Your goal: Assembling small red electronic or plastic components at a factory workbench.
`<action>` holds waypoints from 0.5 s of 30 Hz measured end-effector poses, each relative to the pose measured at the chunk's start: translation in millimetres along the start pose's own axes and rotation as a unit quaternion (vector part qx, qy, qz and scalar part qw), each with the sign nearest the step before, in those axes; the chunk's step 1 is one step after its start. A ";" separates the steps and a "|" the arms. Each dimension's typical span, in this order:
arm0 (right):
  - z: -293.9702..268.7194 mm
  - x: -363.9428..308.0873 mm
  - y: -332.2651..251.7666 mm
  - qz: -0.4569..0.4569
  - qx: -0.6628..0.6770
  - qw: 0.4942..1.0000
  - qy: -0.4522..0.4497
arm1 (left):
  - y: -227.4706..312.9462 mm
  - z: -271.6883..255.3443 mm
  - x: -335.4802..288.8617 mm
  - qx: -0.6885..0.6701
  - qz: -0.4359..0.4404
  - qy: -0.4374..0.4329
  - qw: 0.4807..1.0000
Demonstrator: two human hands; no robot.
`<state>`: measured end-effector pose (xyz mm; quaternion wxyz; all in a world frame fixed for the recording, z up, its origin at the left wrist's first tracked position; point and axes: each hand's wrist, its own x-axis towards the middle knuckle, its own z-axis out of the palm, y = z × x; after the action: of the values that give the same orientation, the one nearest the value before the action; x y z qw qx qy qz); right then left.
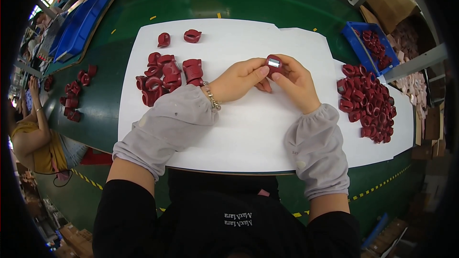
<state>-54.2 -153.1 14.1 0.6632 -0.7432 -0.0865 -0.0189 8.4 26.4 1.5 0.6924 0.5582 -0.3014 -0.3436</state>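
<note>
Over the far middle of the white sheet, I hold a small dark red ring-shaped piece with a bright rectangular window (pixel 273 62) between both hands. My left hand (pixel 235 80) pinches its left side, with the thumb at its lower edge. My right hand (pixel 299 82) grips the right side, its thumb just below the window. Some fingers are hidden behind the piece. Left of my left hand lies a loose group of similar red ring-shaped pieces (pixel 172 74). Two more of these red pieces (pixel 192 36) sit apart, farther back.
A large heap of red ring-shaped pieces (pixel 366 98) covers the right of the white sheet (pixel 248 138). Behind it stands a blue bin (pixel 356 43) holding more. More red pieces (pixel 71 96) lie on the green table (pixel 103 114) at left, near a person in yellow (pixel 36 145).
</note>
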 end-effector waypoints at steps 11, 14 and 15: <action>-6.6 3.8 1.4 0.027 0.040 0.999 -0.006 | 0.4 -1.6 2.1 0.007 0.001 -0.008 1.000; -6.5 9.1 -0.3 0.038 0.083 0.996 0.006 | 8.8 2.3 0.8 0.017 -0.037 0.056 0.998; -8.6 12.7 2.3 0.033 0.100 0.994 0.017 | 9.8 2.3 0.5 0.022 -0.029 0.051 0.998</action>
<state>-40.7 -160.5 14.7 0.7356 -0.6755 -0.0518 -0.0009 8.3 26.1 11.6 0.6847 0.5983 -0.2566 -0.3277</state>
